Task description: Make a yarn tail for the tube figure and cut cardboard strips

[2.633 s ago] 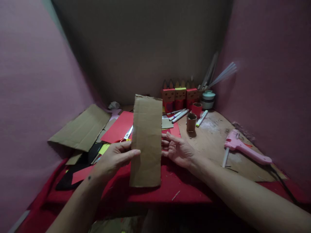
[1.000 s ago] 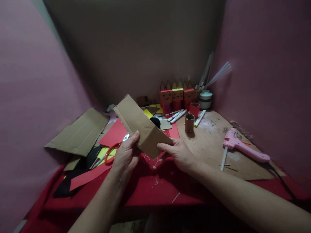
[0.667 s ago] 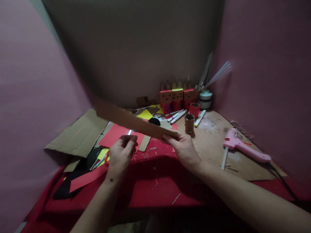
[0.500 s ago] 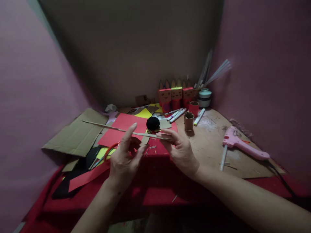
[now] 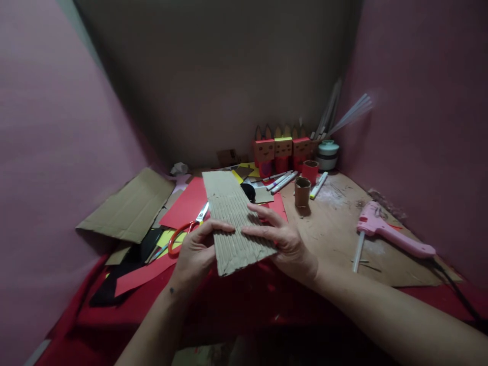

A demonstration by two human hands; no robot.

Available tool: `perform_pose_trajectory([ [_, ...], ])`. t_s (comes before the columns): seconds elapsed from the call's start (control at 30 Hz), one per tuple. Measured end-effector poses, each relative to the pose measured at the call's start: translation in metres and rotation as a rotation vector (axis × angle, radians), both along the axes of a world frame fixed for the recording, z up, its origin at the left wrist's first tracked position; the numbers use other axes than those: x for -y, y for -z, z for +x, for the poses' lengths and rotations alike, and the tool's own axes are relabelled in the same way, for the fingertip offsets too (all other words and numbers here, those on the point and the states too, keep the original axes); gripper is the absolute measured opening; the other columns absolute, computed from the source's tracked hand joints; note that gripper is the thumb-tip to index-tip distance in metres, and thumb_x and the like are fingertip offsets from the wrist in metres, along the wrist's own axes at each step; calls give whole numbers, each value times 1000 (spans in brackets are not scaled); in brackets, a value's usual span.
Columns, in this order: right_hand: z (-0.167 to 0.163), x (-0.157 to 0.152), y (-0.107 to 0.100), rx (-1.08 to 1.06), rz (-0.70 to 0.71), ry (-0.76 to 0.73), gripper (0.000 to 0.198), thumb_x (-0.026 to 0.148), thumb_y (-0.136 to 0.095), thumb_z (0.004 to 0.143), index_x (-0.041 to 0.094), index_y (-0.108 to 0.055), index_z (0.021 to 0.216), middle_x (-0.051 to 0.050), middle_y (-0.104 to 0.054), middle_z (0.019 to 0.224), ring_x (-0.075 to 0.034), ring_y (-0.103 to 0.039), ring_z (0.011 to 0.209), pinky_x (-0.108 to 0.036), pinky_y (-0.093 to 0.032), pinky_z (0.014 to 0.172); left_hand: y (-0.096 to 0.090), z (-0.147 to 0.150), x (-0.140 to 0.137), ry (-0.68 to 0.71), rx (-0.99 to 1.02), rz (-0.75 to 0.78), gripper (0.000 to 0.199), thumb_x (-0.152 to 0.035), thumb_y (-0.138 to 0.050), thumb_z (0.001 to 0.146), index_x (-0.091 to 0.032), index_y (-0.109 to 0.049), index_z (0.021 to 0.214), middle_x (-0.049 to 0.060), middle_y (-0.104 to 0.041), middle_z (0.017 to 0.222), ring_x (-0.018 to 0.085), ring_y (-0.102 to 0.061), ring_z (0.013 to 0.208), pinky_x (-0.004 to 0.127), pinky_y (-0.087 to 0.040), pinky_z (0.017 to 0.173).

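Note:
Between my hands is a strip of corrugated cardboard (image 5: 233,218), its ribbed face turned up toward me. My left hand (image 5: 196,254) grips its left edge, fingers on top and thumb below. On the right edge, my right hand (image 5: 287,244) pinches it, with fingers laid over the ribs. Just left of the strip lie orange-handled scissors (image 5: 175,243), blades pointing away. Behind the strip, a red paper sheet (image 5: 186,206) and a round black object (image 5: 248,192) are partly hidden.
A pink glue gun (image 5: 394,231) rests on the brown board at right. Cardboard tubes (image 5: 302,193), markers (image 5: 284,182) and decorated box figures (image 5: 282,150) stand or lie toward the back. A large cardboard piece (image 5: 127,206) lies at left, above a red paper strip (image 5: 145,274).
The cardboard strip has turned from edge-on to face-up, and its far end now points away from me. Both hands have shifted to hold its opposite long edges.

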State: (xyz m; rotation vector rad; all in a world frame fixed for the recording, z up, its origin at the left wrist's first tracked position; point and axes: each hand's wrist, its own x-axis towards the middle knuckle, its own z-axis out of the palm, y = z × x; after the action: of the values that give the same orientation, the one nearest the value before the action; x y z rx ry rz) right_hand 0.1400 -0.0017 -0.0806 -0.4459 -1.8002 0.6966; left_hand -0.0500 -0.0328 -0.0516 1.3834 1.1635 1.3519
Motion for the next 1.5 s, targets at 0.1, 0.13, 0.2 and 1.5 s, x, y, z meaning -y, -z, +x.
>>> perform_pose_trajectory([
  [0.1,-2,5,0,65,73,-18,33,10,-53,85,25,-65,111,-8,-53,132,-20,-54,117,-40,-50,95,2,-7,5,-25,-115,108,23,-19,-79,59,-22,-69,80,3,-61,90,18,-61,86,25,-53,70],
  [0.13,-4,7,1,80,119,-14,31,10,-52,85,22,-66,110,-11,-56,129,-20,-55,115,-40,-50,95,4,-10,9,-38,-175,157,23,-19,-77,61,-23,-69,82,4,-60,95,19,-60,91,25,-52,73],
  [0.2,-8,8,4,112,196,-27,28,10,-52,85,18,-67,108,-14,-60,123,-20,-58,112,-39,-50,94,10,-18,18,-71,-328,240,23,-20,-72,68,-24,-68,90,5,-56,106,21,-57,100,28,-52,80],
  [1.5,-20,12,15,46,-155,-257,19,14,-66,78,21,-71,94,-7,-73,94,-15,-69,84,-28,-57,76,67,-20,54,-173,-495,447,28,-13,-62,80,-23,-68,106,8,-66,116,19,-64,102,31,-52,90],
])
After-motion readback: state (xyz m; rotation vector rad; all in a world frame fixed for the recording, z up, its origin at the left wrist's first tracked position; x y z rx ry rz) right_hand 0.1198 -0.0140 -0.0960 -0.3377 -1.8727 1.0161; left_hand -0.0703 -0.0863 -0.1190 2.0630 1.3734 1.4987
